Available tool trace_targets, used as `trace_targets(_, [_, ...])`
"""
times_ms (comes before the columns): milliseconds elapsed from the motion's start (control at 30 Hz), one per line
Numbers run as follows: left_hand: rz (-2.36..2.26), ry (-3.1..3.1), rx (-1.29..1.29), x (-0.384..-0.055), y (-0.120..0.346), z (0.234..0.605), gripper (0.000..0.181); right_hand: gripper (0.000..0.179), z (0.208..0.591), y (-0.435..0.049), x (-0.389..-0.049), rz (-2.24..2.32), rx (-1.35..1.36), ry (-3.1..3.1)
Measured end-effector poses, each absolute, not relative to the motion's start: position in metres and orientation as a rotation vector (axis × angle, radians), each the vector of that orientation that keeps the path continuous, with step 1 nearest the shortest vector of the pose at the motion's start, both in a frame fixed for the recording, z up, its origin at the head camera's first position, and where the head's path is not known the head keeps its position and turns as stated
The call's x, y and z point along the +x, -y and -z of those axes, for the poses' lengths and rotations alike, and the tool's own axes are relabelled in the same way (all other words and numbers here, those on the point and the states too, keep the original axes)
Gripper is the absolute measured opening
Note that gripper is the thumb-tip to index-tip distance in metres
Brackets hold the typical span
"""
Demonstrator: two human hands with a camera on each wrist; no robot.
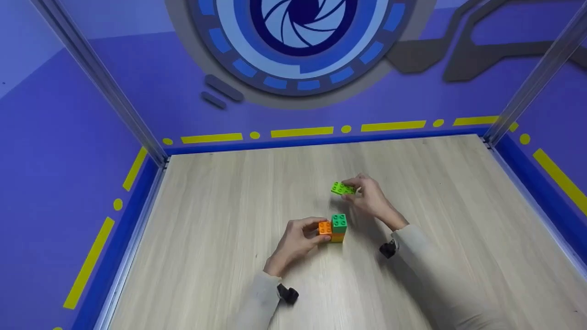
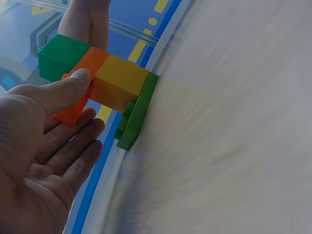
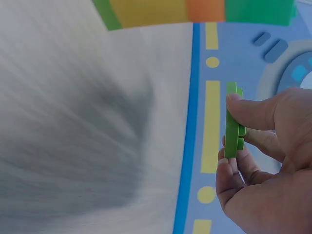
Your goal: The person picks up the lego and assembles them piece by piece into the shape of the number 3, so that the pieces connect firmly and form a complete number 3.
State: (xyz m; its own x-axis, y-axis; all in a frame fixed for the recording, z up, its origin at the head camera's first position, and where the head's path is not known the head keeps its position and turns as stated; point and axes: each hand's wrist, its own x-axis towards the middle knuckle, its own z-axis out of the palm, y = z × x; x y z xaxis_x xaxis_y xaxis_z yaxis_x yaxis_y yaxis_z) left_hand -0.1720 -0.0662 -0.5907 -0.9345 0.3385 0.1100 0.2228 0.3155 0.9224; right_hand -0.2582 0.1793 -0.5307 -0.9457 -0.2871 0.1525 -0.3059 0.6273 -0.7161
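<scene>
A small tower of toy building bricks stands on the table. In the left wrist view it has a flat green plate [image 2: 139,114] at the bottom, then a yellow brick [image 2: 120,83], an orange brick [image 2: 73,109] jutting to one side, and a green brick [image 2: 61,57] on top. My left hand [image 1: 297,238] pinches the jutting orange brick between thumb and fingers. Behind and to the right of the tower, my right hand [image 1: 370,198] holds a thin lime-green plate brick [image 1: 340,188] above the table, studs up. In the right wrist view, thumb and fingertips grip that plate by its edges.
The wooden tabletop [image 1: 220,192] is bounded by blue-purple printed panels [image 1: 302,114] at the back and both sides. Metal posts [image 1: 153,142] stand at the back corners. Each wrist carries a small black camera [image 1: 288,294].
</scene>
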Motion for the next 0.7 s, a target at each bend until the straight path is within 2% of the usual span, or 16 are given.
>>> trace_targets(700, [-1.725,-2.433,0.556,-0.172,0.067,0.59,0.044,0.034,0.497,-0.18,-0.239,-1.262,0.738,2.735])
